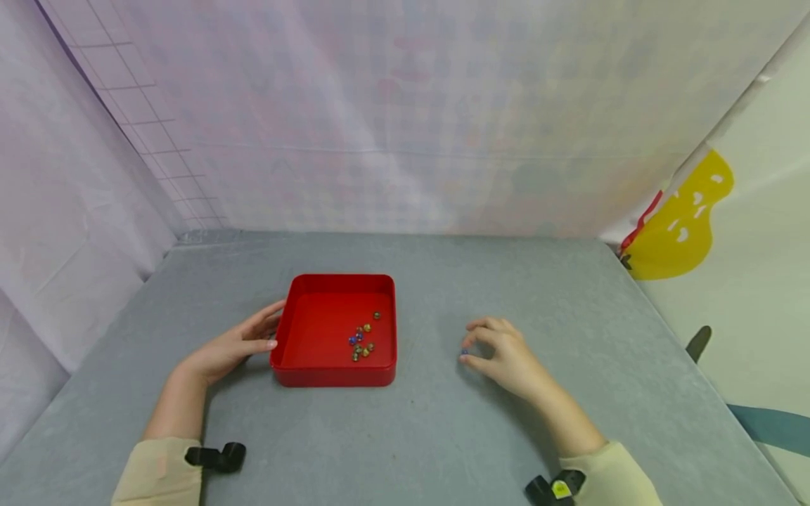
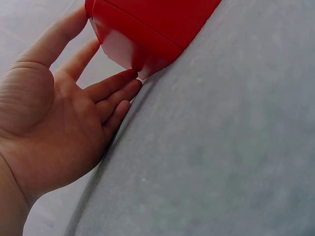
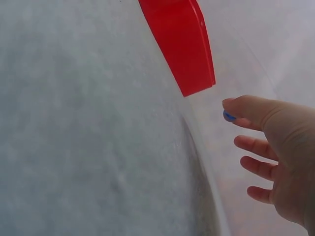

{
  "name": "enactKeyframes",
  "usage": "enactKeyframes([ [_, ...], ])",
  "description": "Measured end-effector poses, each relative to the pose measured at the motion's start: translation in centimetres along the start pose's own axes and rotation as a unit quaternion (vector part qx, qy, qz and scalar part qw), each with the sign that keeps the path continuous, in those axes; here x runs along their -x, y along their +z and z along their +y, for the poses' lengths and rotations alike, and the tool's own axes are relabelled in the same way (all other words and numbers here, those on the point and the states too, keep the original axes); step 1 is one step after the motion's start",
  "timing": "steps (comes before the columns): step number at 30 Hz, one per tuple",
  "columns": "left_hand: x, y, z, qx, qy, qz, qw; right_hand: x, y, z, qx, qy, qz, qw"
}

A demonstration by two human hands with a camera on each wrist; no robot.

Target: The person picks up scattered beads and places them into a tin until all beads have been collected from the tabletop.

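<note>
A red square tray [image 1: 332,376] with raised sides sits on the grey table. Several small marbles [image 1: 367,328], some blue and others yellowish or greenish, lie in its right half. My left hand [image 1: 230,344] is at the tray's left side, thumb by the rim. In the left wrist view, the extended fingers [image 2: 113,91] touch the outer wall near the base. To the right of the tray, my right hand [image 1: 506,355] pinches a small blue marble [image 3: 229,116] between thumb and index finger. The other fingers of that hand are spread apart and loosely bent.
The grey tabletop [image 1: 418,436] runs back to a pale patterned curtain [image 1: 405,126]. White sheets hang at both sides, and the right one carries a yellow printed shape [image 1: 680,232]. Black straps with small devices [image 1: 218,457] are on both sleeves.
</note>
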State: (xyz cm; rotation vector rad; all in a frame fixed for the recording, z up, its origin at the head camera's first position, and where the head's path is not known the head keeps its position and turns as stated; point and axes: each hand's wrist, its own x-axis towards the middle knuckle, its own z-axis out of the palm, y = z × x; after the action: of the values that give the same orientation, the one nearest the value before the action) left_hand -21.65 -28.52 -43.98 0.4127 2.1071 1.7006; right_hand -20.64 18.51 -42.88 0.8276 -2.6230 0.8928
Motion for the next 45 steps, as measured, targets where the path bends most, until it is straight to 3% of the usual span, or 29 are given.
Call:
enactKeyframes([
  [29, 0.1, 0.0, 0.2, -0.004, -0.007, -0.004, 1.0000, -3.1, 0.1, -2.9, 0.001, -0.031, -0.004, 0.9995],
  [45, 0.0, 0.0, 0.0, 0.001, 0.001, -0.005, 1.0000, -5.2, 0.9, -5.3, -0.034, -0.037, 0.010, 0.9987],
])
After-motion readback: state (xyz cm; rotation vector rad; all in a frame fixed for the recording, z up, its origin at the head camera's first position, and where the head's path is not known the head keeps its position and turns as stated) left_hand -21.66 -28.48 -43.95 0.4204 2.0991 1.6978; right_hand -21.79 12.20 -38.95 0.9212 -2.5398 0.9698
